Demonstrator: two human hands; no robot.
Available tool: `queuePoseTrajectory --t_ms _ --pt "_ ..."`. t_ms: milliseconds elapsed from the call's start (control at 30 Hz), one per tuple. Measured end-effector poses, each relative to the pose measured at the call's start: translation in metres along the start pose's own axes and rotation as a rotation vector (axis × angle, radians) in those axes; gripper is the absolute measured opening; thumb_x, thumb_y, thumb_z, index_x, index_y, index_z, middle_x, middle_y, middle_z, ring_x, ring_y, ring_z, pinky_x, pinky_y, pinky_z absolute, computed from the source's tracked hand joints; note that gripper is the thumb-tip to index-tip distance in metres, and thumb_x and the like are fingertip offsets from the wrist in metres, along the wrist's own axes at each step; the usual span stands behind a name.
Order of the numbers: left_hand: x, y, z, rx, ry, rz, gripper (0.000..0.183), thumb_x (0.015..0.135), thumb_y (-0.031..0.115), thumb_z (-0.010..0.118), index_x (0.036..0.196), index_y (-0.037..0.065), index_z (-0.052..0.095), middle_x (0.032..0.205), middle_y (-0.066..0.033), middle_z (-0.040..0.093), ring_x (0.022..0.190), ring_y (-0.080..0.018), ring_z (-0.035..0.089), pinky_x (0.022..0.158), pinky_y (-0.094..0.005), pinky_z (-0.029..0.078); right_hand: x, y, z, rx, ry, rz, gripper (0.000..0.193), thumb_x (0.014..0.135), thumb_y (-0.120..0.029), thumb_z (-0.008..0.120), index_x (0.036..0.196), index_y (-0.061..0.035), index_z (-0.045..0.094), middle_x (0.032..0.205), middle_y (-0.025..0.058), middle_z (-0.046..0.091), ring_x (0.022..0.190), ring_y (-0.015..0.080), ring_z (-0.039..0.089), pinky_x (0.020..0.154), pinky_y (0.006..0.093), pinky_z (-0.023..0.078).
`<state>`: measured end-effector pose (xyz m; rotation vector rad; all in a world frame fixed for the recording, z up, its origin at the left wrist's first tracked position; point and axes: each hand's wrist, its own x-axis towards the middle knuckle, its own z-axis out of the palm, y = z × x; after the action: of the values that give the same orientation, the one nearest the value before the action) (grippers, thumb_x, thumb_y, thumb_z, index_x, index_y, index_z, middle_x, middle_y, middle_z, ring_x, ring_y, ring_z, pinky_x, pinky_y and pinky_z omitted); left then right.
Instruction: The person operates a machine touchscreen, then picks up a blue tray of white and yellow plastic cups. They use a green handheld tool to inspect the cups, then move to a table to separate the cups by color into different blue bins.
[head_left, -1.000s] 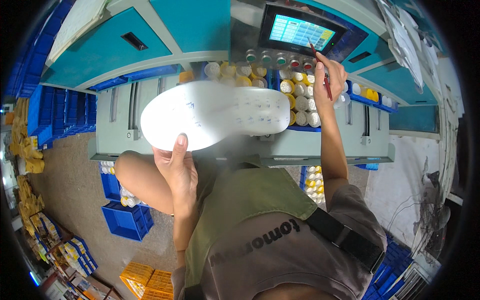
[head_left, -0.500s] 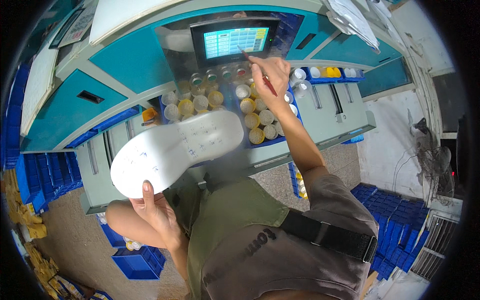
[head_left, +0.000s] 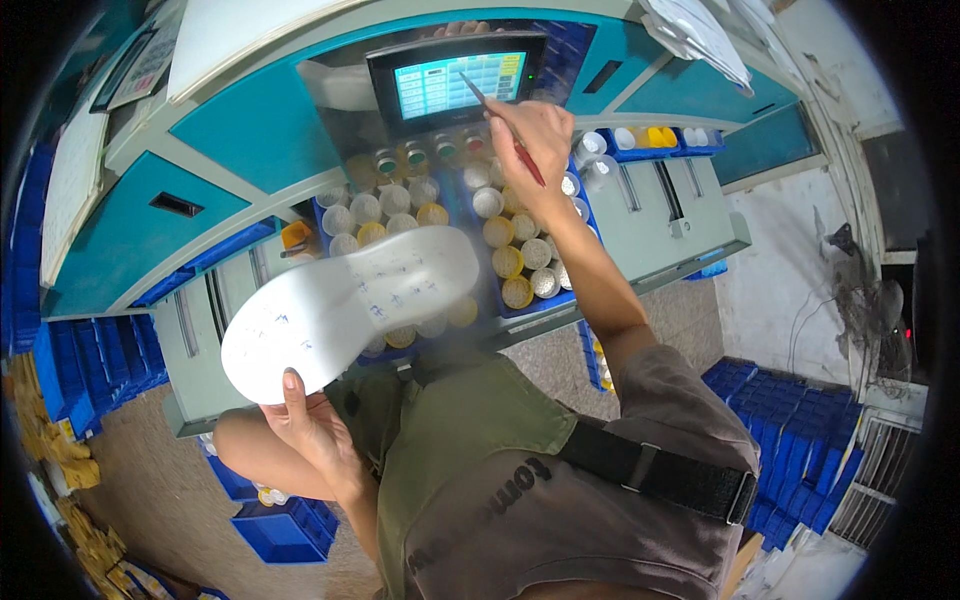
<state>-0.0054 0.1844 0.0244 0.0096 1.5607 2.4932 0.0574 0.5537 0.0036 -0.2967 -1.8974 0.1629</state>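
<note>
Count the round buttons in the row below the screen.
4 visible: the left green button, the middle green button, the right green button, then the red button farther right; the right hand may hide more.

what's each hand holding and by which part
The left hand holds the white sole-shaped piece by the edge of its wider end. The right hand grips the red pen-like stick around its middle.
</note>
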Motion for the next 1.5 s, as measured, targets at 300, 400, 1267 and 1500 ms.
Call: queuePoseTrajectory --t_ms 300,400,1267,1500 --pt "-0.001 -0.001 -0.003 -0.036 -0.006 -0.006 0.050 0.089 0.008 0.069 0.130 -0.006 0.045 0.121 -0.0149 0.060 0.108 -0.0201 0.061 0.093 -0.0324 0.053 -0.018 0.004 -0.013 -0.095 -0.091 0.091 0.014 0.080 -0.006 0.065 0.092 -0.0086 0.072 0.081 0.0012 0.069 0.080 0.0180 0.060 0.083 0.0351 0.036" --pt "0.001 -0.002 -0.004 -0.054 -0.016 -0.019 0.052 0.088 0.009 0.070 0.131 -0.007 0.044 0.121 -0.0151 0.059 0.108 -0.0199 0.061 0.093 -0.0320 0.053 -0.021 0.005 -0.014 -0.109 -0.108 0.115 0.014 0.081 -0.006 0.065 0.093 -0.0084 0.072 0.080 0.0012 0.068 0.079 0.0189 0.060 0.082 0.0355 0.036" --pt "-0.008 -0.005 0.009 -0.049 0.013 -0.048 0.052 0.086 0.001 0.070 0.132 -0.002 0.045 0.121 -0.0109 0.059 0.109 -0.0183 0.058 0.097 -0.0339 0.047 -0.024 0.012 -0.018 -0.090 -0.015 0.099 0.017 0.082 -0.008 0.070 0.098 -0.0131 0.074 0.081 0.0025 0.067 0.082 0.0185 0.060 0.086 0.0354 0.037" --pt "-0.010 0.000 0.010 0.006 -0.003 -0.058 0.054 0.087 0.007 0.071 0.131 -0.006 0.043 0.121 -0.0146 0.058 0.109 -0.0197 0.058 0.095 -0.0335 0.050 -0.021 0.015 -0.018 -0.106 -0.003 0.095 0.021 0.077 -0.005 0.072 0.097 -0.0108 0.073 0.075 -0.0001 0.066 0.079 0.0163 0.060 0.082 0.0334 0.035"
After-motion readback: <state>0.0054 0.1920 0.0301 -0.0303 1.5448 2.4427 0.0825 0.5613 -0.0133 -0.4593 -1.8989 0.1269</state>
